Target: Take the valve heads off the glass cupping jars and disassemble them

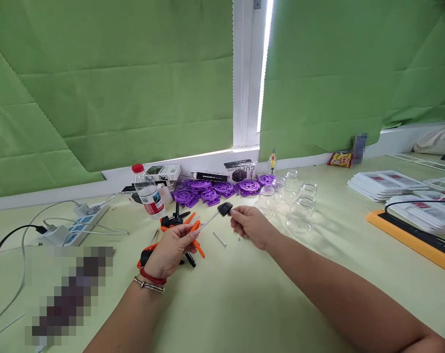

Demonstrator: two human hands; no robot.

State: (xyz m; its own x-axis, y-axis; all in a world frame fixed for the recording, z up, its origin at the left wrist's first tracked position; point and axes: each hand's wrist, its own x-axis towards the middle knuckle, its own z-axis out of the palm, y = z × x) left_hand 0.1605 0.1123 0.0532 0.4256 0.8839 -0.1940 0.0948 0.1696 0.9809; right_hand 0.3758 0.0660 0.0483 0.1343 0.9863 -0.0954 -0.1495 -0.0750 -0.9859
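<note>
Rod [210,221], thin and grey with a black cap [225,209], spans the gap between both hands above the green table [244,304]. The left hand [170,251], wrist bent upward, grips its lower end together with an orange part [195,228]. The right hand [250,224], forearm extended, pinches the cap. Purple wheels [215,190] and glass jars [299,206] lie behind.

Bright daylight glares through the gap between the green curtains [134,88]; soft shadows lie on the table [244,304]; edges bow; two patches are pixelated.
</note>
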